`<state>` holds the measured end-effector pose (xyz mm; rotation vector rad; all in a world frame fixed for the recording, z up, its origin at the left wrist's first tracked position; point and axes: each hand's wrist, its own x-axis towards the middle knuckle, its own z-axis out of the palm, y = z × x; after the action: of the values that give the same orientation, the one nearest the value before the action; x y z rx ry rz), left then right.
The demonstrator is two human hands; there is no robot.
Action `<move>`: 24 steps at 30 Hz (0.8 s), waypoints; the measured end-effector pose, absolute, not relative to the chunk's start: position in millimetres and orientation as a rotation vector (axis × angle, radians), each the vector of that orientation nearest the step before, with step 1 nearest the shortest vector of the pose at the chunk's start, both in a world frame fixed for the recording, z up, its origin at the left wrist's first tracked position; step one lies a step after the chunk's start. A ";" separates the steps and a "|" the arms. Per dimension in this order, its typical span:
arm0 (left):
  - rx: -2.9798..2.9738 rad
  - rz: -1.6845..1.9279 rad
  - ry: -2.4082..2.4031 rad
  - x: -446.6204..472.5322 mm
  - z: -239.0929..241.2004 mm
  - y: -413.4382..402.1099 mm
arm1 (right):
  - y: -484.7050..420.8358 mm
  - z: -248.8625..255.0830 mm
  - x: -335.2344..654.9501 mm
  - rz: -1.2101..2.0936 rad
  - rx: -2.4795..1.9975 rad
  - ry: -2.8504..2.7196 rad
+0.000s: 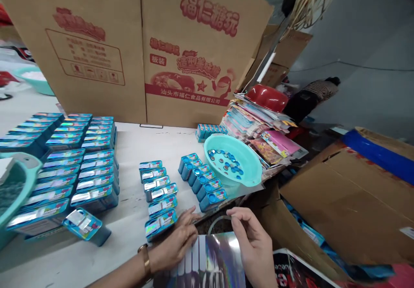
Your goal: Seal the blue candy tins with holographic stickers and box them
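My left hand (pixel 176 240), a watch on its wrist, has its fingers bent at the upper left edge of a shiny silver sheet (pixel 223 258) with pale strips. My right hand (pixel 254 245) is over the sheet's right side, thumb and forefinger pinched together. A thin, pale curved strip (pixel 211 225) runs towards those fingertips; what exactly they pinch is too small to make out. Just beyond my left hand stands a row of blue boxes (pixel 161 223) with shiny strips over their tops. Another row of blue boxes (pixel 213 198) shows round recesses on top.
A turquoise basin (pixel 255 167) holds small blue and silver round pieces. Many blue boxes (pixel 93 195) fill the left, beside another turquoise basin (pixel 30 167). A tall carton (pixel 184 29) stands behind. Cartons (pixel 352 201) crowd the right; a person (pixel 318 92) bends over in the background.
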<state>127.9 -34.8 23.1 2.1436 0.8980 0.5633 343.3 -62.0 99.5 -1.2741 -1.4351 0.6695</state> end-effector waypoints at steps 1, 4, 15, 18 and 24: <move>2.145 0.552 0.893 124.0 19.7 -31.4 | -60.6 94.9 345.8 0.680 -1.290 -1.435; 2.152 0.557 0.955 104.4 10.9 -14.0 | -58.5 82.3 355.8 0.711 -1.346 -1.396; 2.263 0.305 0.703 77.6 63.9 -15.5 | -31.6 84.5 357.1 0.849 -1.347 -1.223; 2.164 0.251 0.700 109.5 71.0 -48.7 | -22.1 94.8 349.2 0.940 -1.305 -1.202; 1.519 0.578 1.100 142.8 46.8 -36.5 | -13.5 98.4 337.3 1.000 -1.329 -1.219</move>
<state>142.8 -36.5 46.8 1.5190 1.1000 0.5777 337.3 -13.5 98.4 -1.3287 -1.2189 0.9997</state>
